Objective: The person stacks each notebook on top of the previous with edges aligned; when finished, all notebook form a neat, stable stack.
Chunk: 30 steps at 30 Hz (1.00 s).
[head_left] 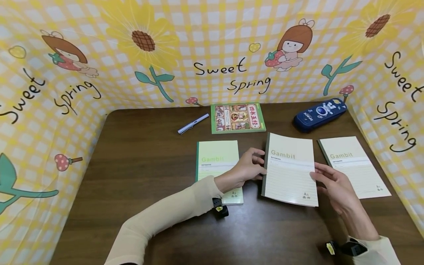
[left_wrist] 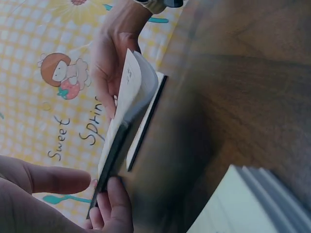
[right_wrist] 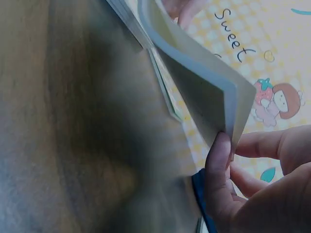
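Observation:
A notebook (head_left: 289,184) with a cream cover, a dark spine and "Gambit" printed on it is held above the table between both hands. My left hand (head_left: 243,170) pinches its spine (left_wrist: 114,150) between thumb and fingers. The opposite edge is pinched by my right hand (head_left: 338,189). In the right wrist view the raised notebook's pages (right_wrist: 194,65) bow and part a little. Beneath my left forearm lies a green-spined notebook (head_left: 216,149), apparently on a stack. Another cream, dark-spined notebook (head_left: 356,180) lies flat beyond my right hand and is partly hidden by it.
A green picture-covered book (head_left: 237,117) lies at the back of the brown table (head_left: 132,158). Left of it is a light purple pen (head_left: 193,123). A dark blue pencil case (head_left: 319,114) sits at the back right. Yellow checked cloth (head_left: 185,44) walls the table's back and sides.

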Available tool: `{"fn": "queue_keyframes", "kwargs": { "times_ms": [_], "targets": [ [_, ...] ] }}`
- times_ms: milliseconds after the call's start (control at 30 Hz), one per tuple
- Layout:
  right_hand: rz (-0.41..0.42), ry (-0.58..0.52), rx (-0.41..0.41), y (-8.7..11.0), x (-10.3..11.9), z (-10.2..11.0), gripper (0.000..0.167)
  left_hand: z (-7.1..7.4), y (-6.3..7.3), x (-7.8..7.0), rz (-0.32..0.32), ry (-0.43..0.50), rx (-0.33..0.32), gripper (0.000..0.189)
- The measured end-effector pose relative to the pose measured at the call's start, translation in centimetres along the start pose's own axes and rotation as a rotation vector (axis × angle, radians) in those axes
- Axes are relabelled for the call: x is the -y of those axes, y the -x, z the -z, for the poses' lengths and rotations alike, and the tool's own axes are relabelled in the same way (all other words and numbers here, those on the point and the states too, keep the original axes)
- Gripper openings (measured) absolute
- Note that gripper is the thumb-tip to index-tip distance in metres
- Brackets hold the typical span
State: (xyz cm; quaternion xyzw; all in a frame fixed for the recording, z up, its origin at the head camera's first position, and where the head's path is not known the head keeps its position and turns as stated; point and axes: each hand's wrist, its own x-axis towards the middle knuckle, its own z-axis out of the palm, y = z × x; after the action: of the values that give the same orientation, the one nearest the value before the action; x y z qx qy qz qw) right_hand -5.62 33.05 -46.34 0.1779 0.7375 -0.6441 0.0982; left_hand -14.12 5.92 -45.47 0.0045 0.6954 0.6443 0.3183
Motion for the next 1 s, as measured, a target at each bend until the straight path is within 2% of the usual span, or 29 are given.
{"fn": "queue_keyframes", "kwargs": {
  "times_ms": [200,433,667,1000],
  "targets": [
    [0.027,0.018,-0.005,0.3,1.3,-1.3,0.036,1.8,1.3,-0.4,-0.060,0.037,0.028,0.060],
    [0.057,0.136,0.059,0.6,2.6,-3.7,0.052,4.8,3.9,-0.1,-0.090,0.027,0.040,0.061],
    [0.100,0.158,0.109,0.2,3.5,-6.1,0.055,7.1,5.4,0.9,-0.098,0.041,-0.003,0.062],
    [0.086,0.129,0.158,-0.9,3.6,-9.8,0.052,9.7,7.1,2.3,-0.116,0.027,-0.097,0.060]
  ]
}}
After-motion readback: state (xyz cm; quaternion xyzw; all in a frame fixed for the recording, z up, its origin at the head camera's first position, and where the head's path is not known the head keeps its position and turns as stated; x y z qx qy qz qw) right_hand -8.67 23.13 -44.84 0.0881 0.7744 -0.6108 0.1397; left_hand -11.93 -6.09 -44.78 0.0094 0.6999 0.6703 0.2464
